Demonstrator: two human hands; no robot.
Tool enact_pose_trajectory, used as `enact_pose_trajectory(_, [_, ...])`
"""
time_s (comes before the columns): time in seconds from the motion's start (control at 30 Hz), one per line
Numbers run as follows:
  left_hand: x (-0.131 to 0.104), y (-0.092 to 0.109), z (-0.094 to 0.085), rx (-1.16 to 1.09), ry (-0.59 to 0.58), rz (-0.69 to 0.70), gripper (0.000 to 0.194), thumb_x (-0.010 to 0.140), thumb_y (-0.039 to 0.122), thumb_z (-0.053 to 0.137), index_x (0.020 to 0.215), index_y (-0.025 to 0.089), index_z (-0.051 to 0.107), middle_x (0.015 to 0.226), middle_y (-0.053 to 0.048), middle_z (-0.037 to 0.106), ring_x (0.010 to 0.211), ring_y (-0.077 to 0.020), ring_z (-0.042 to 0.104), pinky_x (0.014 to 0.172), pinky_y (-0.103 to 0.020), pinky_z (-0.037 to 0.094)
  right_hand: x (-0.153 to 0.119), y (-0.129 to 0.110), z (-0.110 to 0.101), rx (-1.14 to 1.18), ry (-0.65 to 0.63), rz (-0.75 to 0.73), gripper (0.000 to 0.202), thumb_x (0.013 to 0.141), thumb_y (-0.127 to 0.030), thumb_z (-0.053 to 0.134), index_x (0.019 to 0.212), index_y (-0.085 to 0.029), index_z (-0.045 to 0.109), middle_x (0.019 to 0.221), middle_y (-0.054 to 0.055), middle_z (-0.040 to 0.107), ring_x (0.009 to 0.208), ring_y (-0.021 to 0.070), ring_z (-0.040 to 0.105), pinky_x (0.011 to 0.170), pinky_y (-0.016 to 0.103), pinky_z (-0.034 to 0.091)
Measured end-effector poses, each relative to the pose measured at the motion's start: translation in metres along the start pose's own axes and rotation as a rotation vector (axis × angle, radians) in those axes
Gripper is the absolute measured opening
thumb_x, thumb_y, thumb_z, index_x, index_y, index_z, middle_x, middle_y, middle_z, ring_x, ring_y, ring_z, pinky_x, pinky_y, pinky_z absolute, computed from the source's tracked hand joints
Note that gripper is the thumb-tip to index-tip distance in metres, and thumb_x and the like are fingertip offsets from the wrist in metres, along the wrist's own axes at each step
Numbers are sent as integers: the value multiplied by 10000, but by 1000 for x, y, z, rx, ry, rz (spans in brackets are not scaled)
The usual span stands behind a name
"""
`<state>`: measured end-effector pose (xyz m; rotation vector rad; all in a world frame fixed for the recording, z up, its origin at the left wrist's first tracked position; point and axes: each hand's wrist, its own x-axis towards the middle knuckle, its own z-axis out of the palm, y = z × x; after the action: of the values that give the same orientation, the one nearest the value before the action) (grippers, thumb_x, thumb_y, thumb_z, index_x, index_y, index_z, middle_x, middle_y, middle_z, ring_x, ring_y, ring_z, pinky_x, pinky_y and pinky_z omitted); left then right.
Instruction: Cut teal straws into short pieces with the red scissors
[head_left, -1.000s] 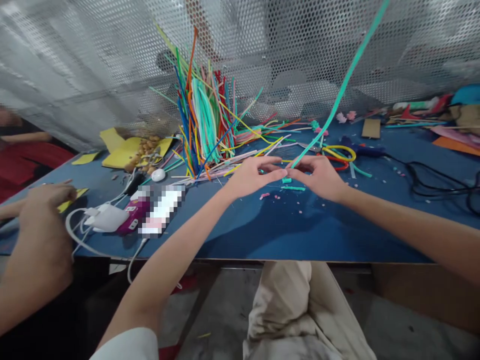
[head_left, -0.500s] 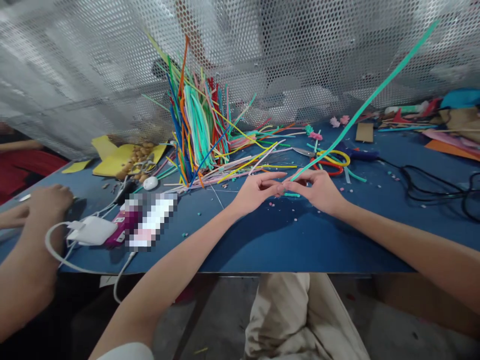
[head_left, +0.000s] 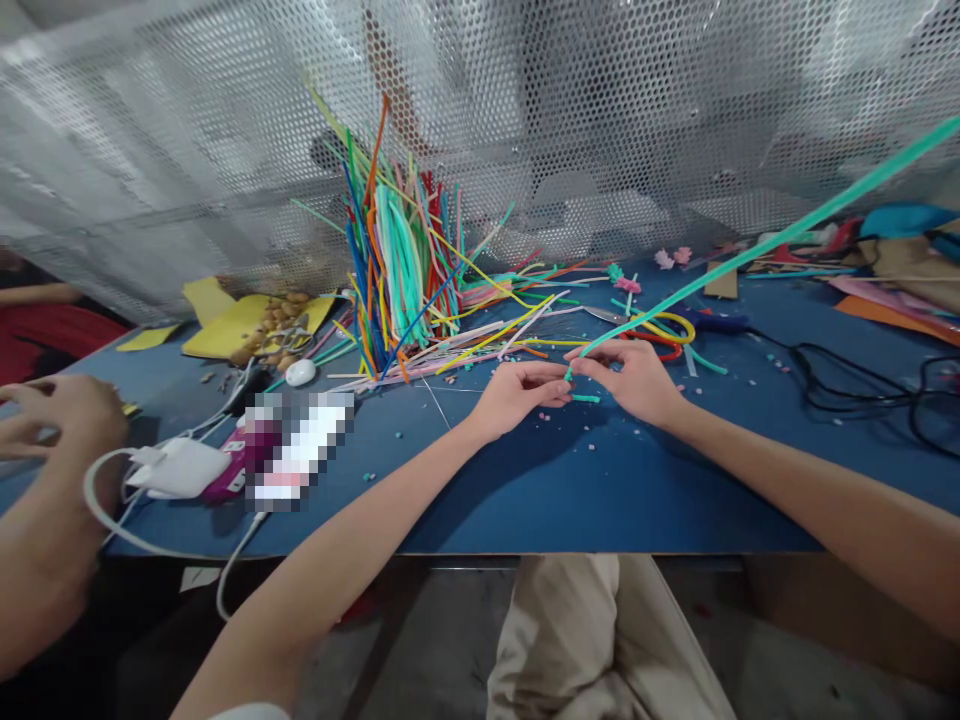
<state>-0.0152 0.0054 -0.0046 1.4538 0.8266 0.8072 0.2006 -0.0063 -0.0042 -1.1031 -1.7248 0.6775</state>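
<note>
Pipe cleaner [head_left: 795, 230], teal and long, runs out from the grip of the right hand [head_left: 637, 380]; that hand is nearer to its long free stretch, pinching it between thumb and fingers close to its short end; the left hand [head_left: 515, 395] sits just beside, fingers curled at that short end, though I cannot tell whether its grip is pressed on the strand or only touching; from the right hand the long axis slants upward and rightward, passing in view across the scissors [head_left: 691, 330] and leaving at the right edge, so the far tip is out of sight; the short end, seemingly bent, points down between the hands; a short teal piece [head_left: 586, 399] lies below on the tabletop [head_left: 510, 510]; a many-coloured bundle [head_left: 405, 270] stands beyond, to the left.
</note>
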Motion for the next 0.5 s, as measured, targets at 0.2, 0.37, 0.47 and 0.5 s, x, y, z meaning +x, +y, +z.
enact_pose_trajectory(0.2, [3, -2, -3, -4, 13, -33, 521, 710, 502, 899, 1058, 131, 788, 892, -79, 787, 826, -189, 754, 862, -351, 617, 4, -9, -1, 180, -188, 41, 345, 883, -415, 704, 1150, -204, 760, 1027, 67, 784, 839, 205, 705, 788, 357, 574])
enact_pose_trajectory(0.37, [7, -5, -12, -187, 55, -16, 413, 720, 441, 913, 962, 137, 771, 1062, -102, 780, 903, -182, 761, 901, -320, 613, 20, -8, -40, 59, 40, 5, 451, 912, -419, 653, 1317, -221, 640, 1022, 72, 745, 577, 131, 559, 586, 327, 509])
enact_pose_trajectory(0.47, [10, -5, -18, -242, 117, -19, 390, 723, 402, 918, 969, 138, 769, 1116, -109, 775, 917, -184, 768, 919, -309, 620, 34, 18, -75, -266, 170, -24, 327, 939, -445, 590, 1068, -178, 726, 995, 114, 747, 738, 201, 653, 733, 377, 528])
enact_pose_trajectory(0.5, [12, -4, -21, -252, 137, -29, 386, 727, 389, 918, 982, 142, 767, 1096, -107, 780, 900, -182, 771, 904, -305, 627, 38, 30, -83, -387, 144, 1, 352, 921, -449, 609, 1107, -171, 716, 1025, 127, 749, 778, 225, 667, 775, 401, 527])
